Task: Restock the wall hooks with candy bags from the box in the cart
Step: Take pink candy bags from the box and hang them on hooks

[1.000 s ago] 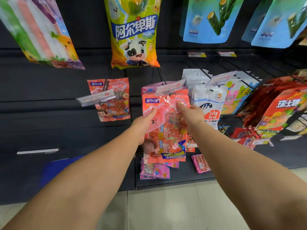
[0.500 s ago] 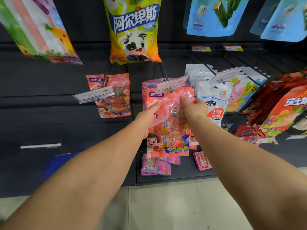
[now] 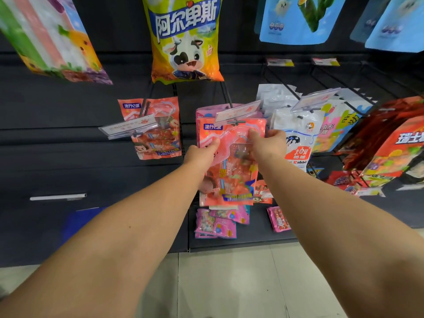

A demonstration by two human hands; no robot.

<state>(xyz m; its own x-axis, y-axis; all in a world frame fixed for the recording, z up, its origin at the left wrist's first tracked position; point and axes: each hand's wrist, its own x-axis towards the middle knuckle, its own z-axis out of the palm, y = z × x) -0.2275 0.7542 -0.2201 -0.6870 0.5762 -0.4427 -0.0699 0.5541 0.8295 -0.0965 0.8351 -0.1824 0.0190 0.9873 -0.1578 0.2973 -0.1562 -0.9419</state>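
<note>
The candy bag, an orange-pink packet with a clear window and a blue label at its top left corner, is held up against the dark wall panel in the middle of the view, its top edge just under a clear price tag at the end of a wall hook. Whether the bag's hole is already on the hook cannot be told. The left hand holds the bag's left edge, thumb on the front and the other fingers behind it, so its grip is closed on the packet. The right hand pinches the upper right part of the bag, fingers curled over the front near the top; its grip is closed on the same packet. Behind the held bag hang more pink packets on the same hook.

To the left, a matching orange bag hangs on its own hook with a price tag in front of it. Above hangs a large yellow bag with a cartoon cow. To the right are white bags with red and blue print, then red and orange bags. Blue bags hang at the top right. Small pink packets lie on the low shelf below, above the pale tiled floor.
</note>
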